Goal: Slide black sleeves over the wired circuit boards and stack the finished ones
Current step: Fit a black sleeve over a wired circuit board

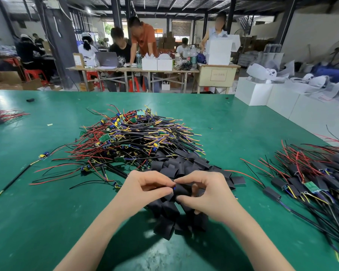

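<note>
- A black sleeve (183, 189) is pinched in the right hand (205, 194), just above the loose sleeve pile (176, 214), which serves as the landmark here.
- The left hand (145, 189) is closed on a wired board, of which only a blue part (174, 188) is seen at the sleeve's mouth; both hands meet there, fingertips touching.
- The step is judged best done by keeping the sleeve mouth open and feeding the board in straight, wires trailing.
- Beyond the sleeve pile lies the heap of bare boards (133, 137); well to its right lies the finished stack (317, 182).
- Bare green tabletop (219, 124) is left between pile and stack, so the finished piece can probably be carried rightward without snagging.
</note>
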Demonstrator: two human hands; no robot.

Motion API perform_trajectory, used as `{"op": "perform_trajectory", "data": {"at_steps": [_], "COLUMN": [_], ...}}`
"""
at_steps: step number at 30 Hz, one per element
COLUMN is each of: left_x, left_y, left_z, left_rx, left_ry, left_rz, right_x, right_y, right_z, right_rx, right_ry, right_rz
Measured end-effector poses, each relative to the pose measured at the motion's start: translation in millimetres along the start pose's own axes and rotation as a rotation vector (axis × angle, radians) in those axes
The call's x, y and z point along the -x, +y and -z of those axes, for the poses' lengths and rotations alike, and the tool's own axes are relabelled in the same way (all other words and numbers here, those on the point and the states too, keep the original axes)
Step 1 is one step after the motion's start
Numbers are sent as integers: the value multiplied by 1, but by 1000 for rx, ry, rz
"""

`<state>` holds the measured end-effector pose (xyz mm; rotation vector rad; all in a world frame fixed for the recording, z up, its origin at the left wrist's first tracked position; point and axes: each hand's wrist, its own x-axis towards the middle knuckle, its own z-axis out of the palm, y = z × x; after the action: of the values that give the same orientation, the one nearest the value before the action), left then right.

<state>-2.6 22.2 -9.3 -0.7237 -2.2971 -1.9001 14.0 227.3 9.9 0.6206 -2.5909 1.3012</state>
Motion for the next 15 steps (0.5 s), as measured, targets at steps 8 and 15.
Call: {"op": "perform_trajectory", "data": {"at_steps": [8,15], "left_x": [1,-4], "left_y": [-1,6], "left_z": [2,12], "left_rx": [-62,-10], "left_ry": [-152,30], "left_rz": [-34,-80], "right_x": [-2,-3], "right_y": [4,2], "right_z": [7,18], "right_rx": [125,332], "right_ry": [126,270], "right_rz": [143,314]}}
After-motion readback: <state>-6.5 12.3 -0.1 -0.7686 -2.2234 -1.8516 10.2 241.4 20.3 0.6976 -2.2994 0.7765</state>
